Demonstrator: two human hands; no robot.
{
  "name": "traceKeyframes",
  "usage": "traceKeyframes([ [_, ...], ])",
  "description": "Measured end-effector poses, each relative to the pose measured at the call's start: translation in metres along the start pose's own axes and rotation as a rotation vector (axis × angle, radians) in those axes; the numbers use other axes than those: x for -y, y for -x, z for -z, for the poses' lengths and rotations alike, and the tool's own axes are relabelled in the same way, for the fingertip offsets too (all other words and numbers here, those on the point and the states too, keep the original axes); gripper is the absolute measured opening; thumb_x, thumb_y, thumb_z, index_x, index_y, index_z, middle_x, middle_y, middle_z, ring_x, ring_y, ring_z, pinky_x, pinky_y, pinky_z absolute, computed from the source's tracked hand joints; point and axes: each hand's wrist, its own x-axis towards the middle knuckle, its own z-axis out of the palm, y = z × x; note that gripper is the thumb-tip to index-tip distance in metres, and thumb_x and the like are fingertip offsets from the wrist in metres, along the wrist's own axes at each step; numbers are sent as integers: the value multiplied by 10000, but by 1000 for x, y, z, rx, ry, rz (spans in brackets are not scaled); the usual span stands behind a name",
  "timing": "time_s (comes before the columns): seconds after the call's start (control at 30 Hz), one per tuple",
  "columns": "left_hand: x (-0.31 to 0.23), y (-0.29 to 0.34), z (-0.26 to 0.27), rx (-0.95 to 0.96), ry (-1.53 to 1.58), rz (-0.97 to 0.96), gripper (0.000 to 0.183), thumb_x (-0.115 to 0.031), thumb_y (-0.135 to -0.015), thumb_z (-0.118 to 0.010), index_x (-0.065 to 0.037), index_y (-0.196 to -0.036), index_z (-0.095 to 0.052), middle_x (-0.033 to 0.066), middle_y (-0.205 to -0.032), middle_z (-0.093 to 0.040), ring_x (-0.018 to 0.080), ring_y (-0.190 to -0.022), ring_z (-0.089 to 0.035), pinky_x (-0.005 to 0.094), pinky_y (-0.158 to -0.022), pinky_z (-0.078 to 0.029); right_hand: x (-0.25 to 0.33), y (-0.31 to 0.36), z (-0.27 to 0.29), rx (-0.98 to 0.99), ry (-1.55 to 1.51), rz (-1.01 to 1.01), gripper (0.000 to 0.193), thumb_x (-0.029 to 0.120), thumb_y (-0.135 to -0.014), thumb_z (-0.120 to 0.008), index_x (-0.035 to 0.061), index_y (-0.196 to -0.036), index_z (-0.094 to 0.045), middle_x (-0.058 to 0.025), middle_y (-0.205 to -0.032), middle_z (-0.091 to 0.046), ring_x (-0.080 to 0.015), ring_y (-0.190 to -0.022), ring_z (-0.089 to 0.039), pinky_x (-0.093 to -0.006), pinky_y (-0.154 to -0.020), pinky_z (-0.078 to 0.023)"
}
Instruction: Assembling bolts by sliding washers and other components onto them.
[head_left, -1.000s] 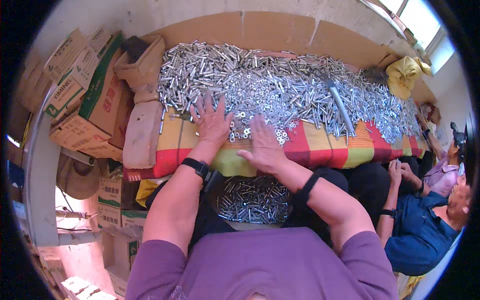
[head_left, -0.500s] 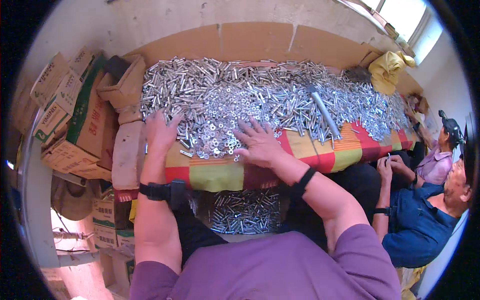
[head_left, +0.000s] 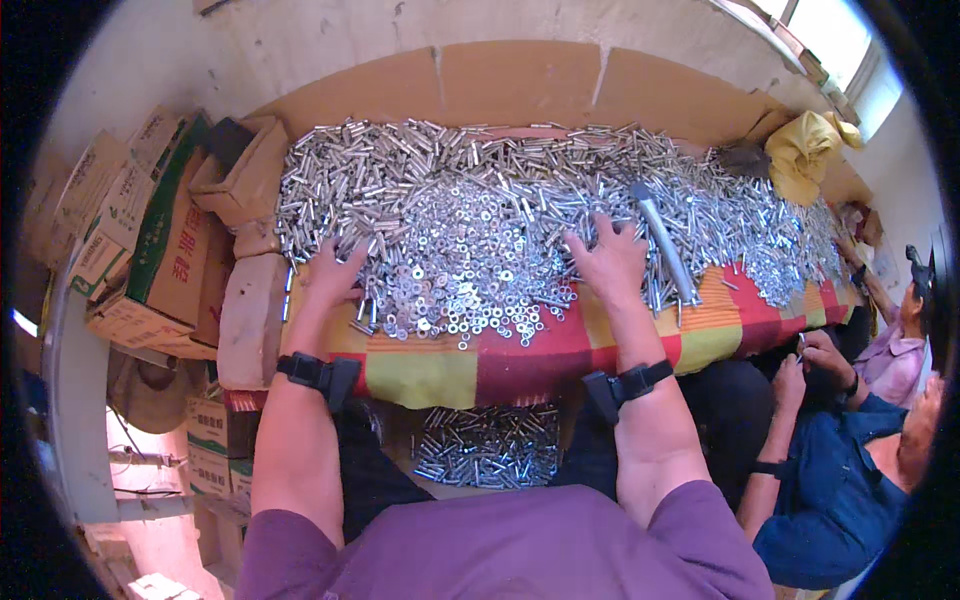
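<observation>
A wide heap of small metal parts covers the cloth-topped table. My left hand (head_left: 335, 275) rests with fingers apart at the near left edge of the metal sleeves (head_left: 350, 180). Between my hands lies a spread of flat washers (head_left: 450, 265), some of them scattered onto the checked cloth (head_left: 520, 365). To the right of the washers my right hand (head_left: 612, 262) has its fingers spread on the edge of the thin bolts (head_left: 580, 205). A long grey metal bar (head_left: 664, 245) lies on the bolts just beyond that hand. Nothing shows gripped in either hand.
Cardboard cartons (head_left: 170, 260) are stacked at the left beside an open box (head_left: 245, 170). Under the table sits a container of bolts (head_left: 485, 445). A yellow bag (head_left: 802, 155) stands at the far right. Two co-workers sit at the right; the nearer one's hands (head_left: 800, 365) hold a small part.
My right hand has moved right, from the washers to the bolts. The washers now spread wider and farther right. My left hand has shifted slightly and stays by the sleeves.
</observation>
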Motion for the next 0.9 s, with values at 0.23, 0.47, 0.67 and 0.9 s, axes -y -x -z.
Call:
traceKeyframes([
  [0.23,13,-19,-43,-334,-126,-331,383,-281,-797,-657,-49,-1080,-544,205,-1011,-558,359,-947,-537,433,-854,-426,38,17,-29,-119,-331,194,389,147,-694,-674,81,-1066,-583,-205,-1023,-518,-390,-949,-513,-454,-835,-439],
  [0.47,-35,48,-68,-406,-142,-778,139,-51,-781,-620,-41,-920,-607,134,-930,-573,303,-897,-524,379,-810,-419,78,39,-51,-102,-574,496,195,3,-693,-612,30,-883,-649,-164,-910,-570,-343,-878,-555,-401,-815,-450],
  [0.67,-49,87,-91,86,-23,-910,133,-66,-771,-614,-82,-901,-636,132,-981,-571,323,-969,-527,386,-826,-426,82,43,-45,-180,-669,583,110,91,-728,-657,59,-830,-682,-149,-951,-589,-334,-993,-545,-407,-843,-444],
  [0.9,-71,103,-87,-152,-354,-1148,152,-104,-753,-597,-121,-897,-643,153,-1270,-493,363,-1067,-488,456,-865,-403,41,21,-24,-216,-562,281,71,111,-775,-668,43,-795,-679,-115,-838,-642,-224,-737,-589,-343,-620,-434],
])
